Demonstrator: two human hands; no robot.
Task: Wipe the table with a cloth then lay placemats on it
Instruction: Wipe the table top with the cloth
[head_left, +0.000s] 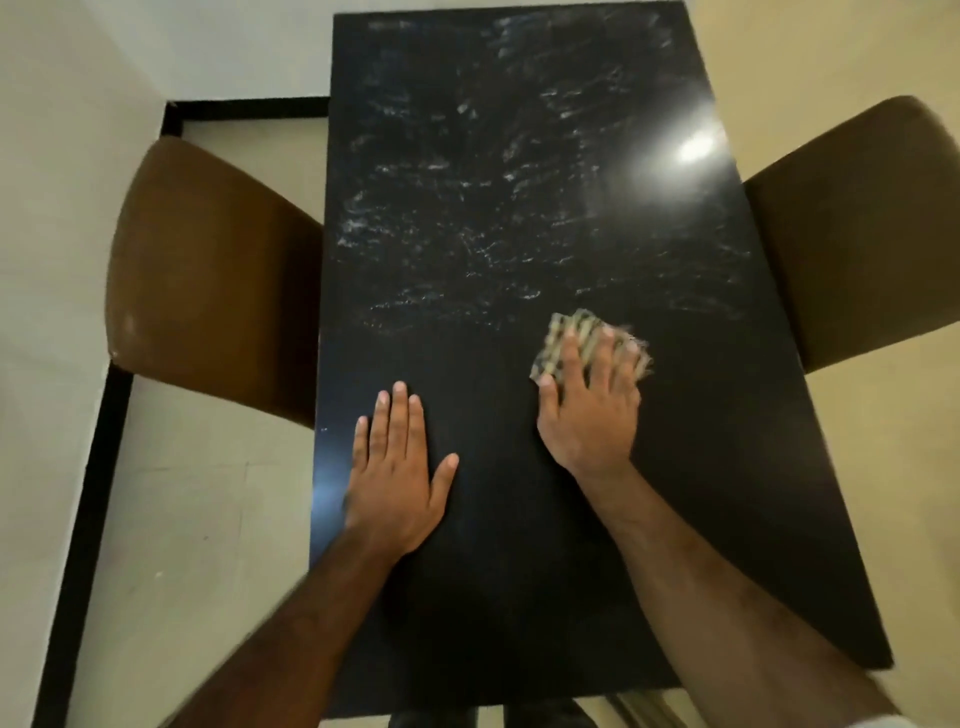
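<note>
Black, glossy rectangular table top (519, 545) carries whitish streaks across its far half; the near half is plain dark. Beige floor surrounds it, with a black floor strip (88, 467) at left. Count: two brown padded chairs, one left (208, 280), one right (857, 228); one striped beige folded cloth (569, 338). Right hand (589, 410) presses flat on the cloth at centre right, fingers spread, not curled. Left hand (397, 478) lies flat on the near left, fingers extended, holding nothing.
</note>
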